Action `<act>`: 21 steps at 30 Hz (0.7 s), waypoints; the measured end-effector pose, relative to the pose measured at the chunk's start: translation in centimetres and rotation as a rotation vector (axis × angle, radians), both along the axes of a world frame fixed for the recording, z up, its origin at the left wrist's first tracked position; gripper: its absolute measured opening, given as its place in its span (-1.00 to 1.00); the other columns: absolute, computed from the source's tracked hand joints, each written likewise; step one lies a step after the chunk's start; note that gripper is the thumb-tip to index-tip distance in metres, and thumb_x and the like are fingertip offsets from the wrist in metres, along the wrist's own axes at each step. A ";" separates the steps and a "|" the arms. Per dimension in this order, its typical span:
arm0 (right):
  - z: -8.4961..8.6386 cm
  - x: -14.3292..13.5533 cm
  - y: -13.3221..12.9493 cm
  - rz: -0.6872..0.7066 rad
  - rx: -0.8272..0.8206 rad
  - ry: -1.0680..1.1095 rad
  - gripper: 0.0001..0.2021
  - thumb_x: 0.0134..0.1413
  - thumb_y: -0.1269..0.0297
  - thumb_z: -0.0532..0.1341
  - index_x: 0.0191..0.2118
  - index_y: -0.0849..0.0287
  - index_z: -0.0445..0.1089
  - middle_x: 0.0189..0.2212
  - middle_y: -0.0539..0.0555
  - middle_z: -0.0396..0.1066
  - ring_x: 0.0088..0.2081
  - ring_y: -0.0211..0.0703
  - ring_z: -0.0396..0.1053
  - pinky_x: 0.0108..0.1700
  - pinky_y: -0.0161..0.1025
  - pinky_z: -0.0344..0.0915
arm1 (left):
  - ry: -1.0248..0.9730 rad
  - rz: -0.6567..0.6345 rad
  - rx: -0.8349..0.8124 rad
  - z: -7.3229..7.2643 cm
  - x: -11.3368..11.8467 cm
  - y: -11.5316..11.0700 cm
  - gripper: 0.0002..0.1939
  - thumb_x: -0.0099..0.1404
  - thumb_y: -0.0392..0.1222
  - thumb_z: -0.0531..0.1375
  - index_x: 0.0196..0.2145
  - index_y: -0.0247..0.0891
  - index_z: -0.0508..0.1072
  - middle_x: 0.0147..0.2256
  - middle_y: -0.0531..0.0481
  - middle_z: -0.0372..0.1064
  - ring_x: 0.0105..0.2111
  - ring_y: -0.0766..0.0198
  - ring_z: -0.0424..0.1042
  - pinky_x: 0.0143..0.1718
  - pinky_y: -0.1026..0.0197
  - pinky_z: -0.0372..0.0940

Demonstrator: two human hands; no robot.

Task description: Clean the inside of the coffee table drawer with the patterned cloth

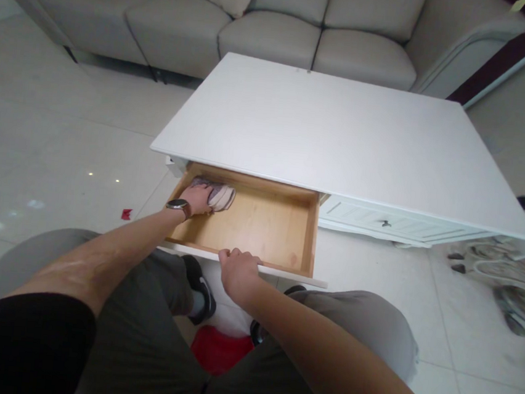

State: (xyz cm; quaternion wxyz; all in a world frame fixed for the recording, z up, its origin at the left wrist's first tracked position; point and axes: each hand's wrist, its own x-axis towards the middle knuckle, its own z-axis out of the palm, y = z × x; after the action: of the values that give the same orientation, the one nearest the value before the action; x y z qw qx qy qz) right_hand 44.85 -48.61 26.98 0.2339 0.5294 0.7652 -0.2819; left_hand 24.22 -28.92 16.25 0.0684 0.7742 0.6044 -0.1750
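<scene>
A wooden drawer (pixel 264 225) is pulled out from the left front of a white coffee table (pixel 343 130). My left hand (pixel 197 198), with a watch (pixel 178 205) on its wrist, reaches inside at the drawer's left side. It is closed on a folded striped cloth (pixel 223 197) lying on the drawer bottom; part of the cloth is hidden under the fingers. My right hand (pixel 239 273) grips the top edge of the drawer front (pixel 292 277) near its middle, fingers curled over the rim.
A second drawer with a dark knob (pixel 385 224) is closed at the right. Behind the table stands a grey sofa (pixel 268 39). A small red scrap (pixel 126 214) lies on the tiled floor, and a red object (pixel 220 349) sits between my legs. A wheeled metal item (pixel 524 303) is at far right.
</scene>
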 end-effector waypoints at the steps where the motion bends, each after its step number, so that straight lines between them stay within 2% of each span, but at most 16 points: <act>1: 0.0 0.0 0.0 0.002 0.003 0.004 -0.47 0.37 0.43 0.06 0.40 0.08 0.13 0.18 0.38 0.37 0.16 0.35 0.44 0.01 0.44 0.43 | 0.012 -0.016 -0.010 0.3 0.1 -0.3 -0.21 0.11 -0.04 0.33 0.27 -0.38 0.37 0.25 -0.40 0.37 0.24 -0.15 0.36 0.27 -0.02 0.21; 4: -0.1 0.2 0.1 0.007 0.005 0.016 -0.47 0.37 0.41 0.07 0.40 0.07 0.13 0.18 0.39 0.36 0.17 0.36 0.43 0.00 0.45 0.43 | 0.064 -0.007 -0.088 0.8 1.6 -1.3 -0.33 0.04 -0.10 0.37 0.12 -0.37 0.51 0.10 -0.42 0.50 0.11 -0.20 0.49 0.12 0.00 0.34; 7: 0.0 0.4 0.1 0.012 0.001 0.027 -0.46 0.36 0.38 0.10 0.40 0.09 0.12 0.20 0.38 0.35 0.18 0.36 0.42 0.01 0.44 0.43 | 0.126 -0.014 -0.186 1.1 2.7 -2.4 -0.32 -0.10 -0.07 0.45 0.02 -0.34 0.58 0.03 -0.42 0.55 0.03 -0.22 0.54 0.05 0.01 0.39; 13: 0.2 0.8 0.0 0.014 0.003 0.034 -0.44 0.34 0.43 0.11 0.41 0.07 0.13 0.23 0.38 0.32 0.19 0.33 0.41 0.03 0.41 0.43 | 0.170 0.000 -0.349 1.7 1.6 -3.5 -0.36 -0.29 -0.11 0.52 -0.15 -0.26 0.65 -0.05 -0.29 0.62 -0.06 -0.13 0.59 -0.05 0.10 0.43; 17: 0.2 0.8 -0.1 -0.006 0.003 0.046 -0.44 0.36 0.41 0.10 0.41 0.05 0.12 0.24 0.37 0.32 0.22 0.34 0.38 0.05 0.44 0.41 | 0.185 0.026 -0.266 1.9 1.7 -3.1 -0.37 -0.22 -0.06 0.52 -0.12 -0.24 0.64 -0.06 -0.22 0.61 -0.06 -0.08 0.57 -0.11 0.16 0.40; 21: 0.1 0.8 -0.2 -0.026 0.020 0.053 -0.47 0.40 0.44 0.01 0.41 0.04 0.13 0.24 0.37 0.32 0.21 0.32 0.38 0.05 0.45 0.41 | 0.147 0.147 -0.108 1.6 2.1 -2.2 -0.39 0.06 0.08 0.46 0.01 -0.26 0.55 -0.09 -0.15 0.59 -0.07 0.03 0.52 -0.13 0.22 0.33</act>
State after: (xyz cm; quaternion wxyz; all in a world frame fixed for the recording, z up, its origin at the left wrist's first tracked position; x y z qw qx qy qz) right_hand 45.68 -48.84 27.05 0.2045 0.5339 0.7671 -0.2909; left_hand 26.33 -31.07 17.87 0.0782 0.7082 0.6525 -0.2582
